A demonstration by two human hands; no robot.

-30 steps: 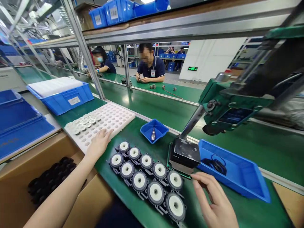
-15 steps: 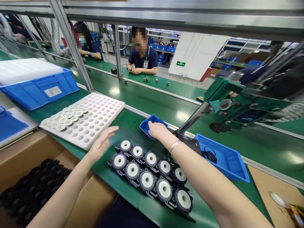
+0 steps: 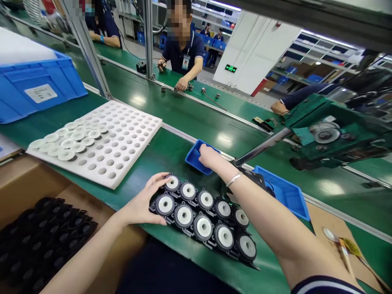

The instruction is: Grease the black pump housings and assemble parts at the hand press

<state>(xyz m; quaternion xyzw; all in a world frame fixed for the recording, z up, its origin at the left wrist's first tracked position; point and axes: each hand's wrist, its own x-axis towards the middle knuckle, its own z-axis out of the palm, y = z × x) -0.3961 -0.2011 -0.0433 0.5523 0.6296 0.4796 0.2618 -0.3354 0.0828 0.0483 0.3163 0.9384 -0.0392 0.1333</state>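
Observation:
Two rows of black round frames with white centre discs (image 3: 203,227), like small speakers, lie side by side on the green bench. My left hand (image 3: 141,205) spans the left end of both rows, its fingers on the far row's end piece and its thumb against the near side. Beyond the rows, my right hand (image 3: 210,157) reaches into a small blue bin (image 3: 192,158). Its fingers are curled, with the tips hidden inside, so I cannot make out what they touch. A white foam tray (image 3: 128,157) with round holes lies to the left, with white rings (image 3: 66,154) scattered over its left part.
A cardboard box (image 3: 18,171) full of black frames (image 3: 45,241) stands at lower left. A blue crate (image 3: 72,79) is behind it. To the right are a longer blue bin (image 3: 290,200), a green machine (image 3: 324,122) and cardboard (image 3: 333,261). A co-worker (image 3: 183,53) sits across the line.
My left hand has moved right and down from the air beside the foam tray onto the rows' left end. My right hand stays in the small bin. The co-worker opposite has stretched out an arm.

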